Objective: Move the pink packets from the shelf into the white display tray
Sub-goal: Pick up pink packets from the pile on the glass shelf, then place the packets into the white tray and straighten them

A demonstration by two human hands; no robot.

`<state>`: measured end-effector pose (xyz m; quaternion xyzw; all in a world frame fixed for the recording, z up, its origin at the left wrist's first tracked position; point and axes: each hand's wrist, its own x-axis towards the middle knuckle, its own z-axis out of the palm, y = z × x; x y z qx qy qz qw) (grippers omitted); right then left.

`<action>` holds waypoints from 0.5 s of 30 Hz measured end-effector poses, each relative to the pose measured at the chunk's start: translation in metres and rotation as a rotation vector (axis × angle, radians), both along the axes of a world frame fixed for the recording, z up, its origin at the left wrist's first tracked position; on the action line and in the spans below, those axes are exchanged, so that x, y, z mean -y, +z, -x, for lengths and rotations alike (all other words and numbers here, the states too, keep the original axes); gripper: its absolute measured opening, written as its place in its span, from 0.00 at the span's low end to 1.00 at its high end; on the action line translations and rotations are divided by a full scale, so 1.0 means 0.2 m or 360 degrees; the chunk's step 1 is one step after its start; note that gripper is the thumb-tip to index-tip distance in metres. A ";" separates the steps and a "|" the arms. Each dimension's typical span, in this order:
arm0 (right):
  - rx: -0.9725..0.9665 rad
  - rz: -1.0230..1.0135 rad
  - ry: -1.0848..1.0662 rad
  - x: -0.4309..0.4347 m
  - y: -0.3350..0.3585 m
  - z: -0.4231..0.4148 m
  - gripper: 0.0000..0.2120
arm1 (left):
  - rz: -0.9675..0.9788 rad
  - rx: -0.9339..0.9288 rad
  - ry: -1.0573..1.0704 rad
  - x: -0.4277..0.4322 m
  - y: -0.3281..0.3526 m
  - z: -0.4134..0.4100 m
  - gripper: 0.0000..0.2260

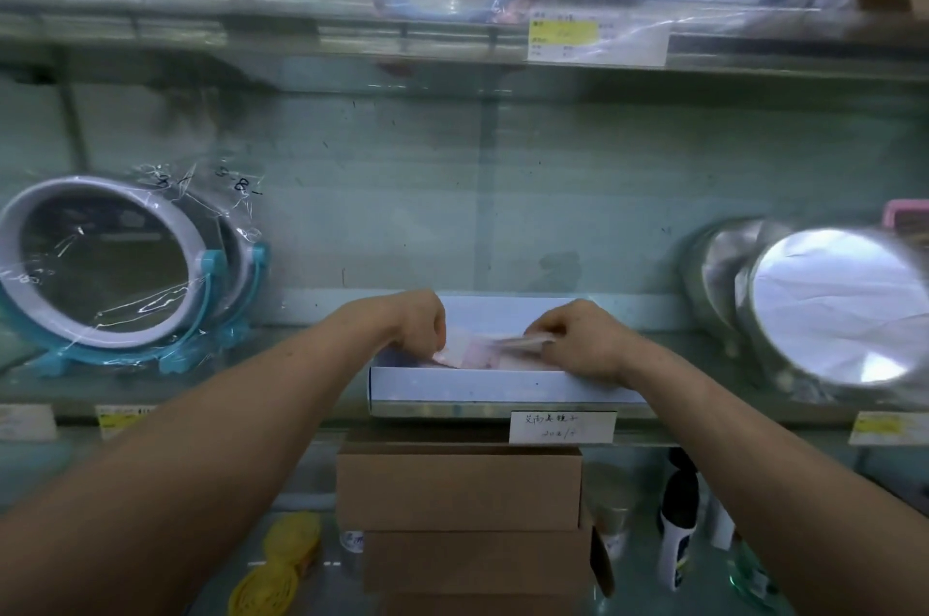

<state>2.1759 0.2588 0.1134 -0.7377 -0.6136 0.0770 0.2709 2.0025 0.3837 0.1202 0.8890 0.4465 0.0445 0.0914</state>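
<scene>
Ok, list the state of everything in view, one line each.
Tray: on shelf, open-topped, holding packets.
Packets: inside tray, held at both ends.
Left hand: fingers curled onto packets.
Right hand: pinching packets.
Blue mirror: upright, plastic-wrapped.
Boxes: stacked, closed.

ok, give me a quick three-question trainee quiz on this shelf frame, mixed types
1. True or false: the left hand rests on the blue-stand mirror.
2. What stands to the right of the white display tray? A) a silver round mirror B) a red bottle C) a stack of plates
3. Fill in: the brown cardboard boxes sit on the shelf ____ the tray.

Key
1. False: the left hand and the right hand both hold the pink packets in the tray.
2. A
3. below
</scene>
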 end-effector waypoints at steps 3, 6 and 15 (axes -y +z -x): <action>-0.0124 0.0043 0.0005 0.01 0.00 0.01 0.10 | -0.0037 -0.0095 0.0022 -0.03 -0.04 0.00 0.11; -0.0151 0.0079 -0.0024 -0.01 0.00 0.00 0.12 | -0.0014 -0.0130 0.0059 -0.06 -0.03 0.01 0.25; -0.0150 0.0033 -0.0047 -0.05 -0.02 -0.01 0.11 | 0.0030 -0.0419 0.0062 -0.02 0.03 -0.10 0.28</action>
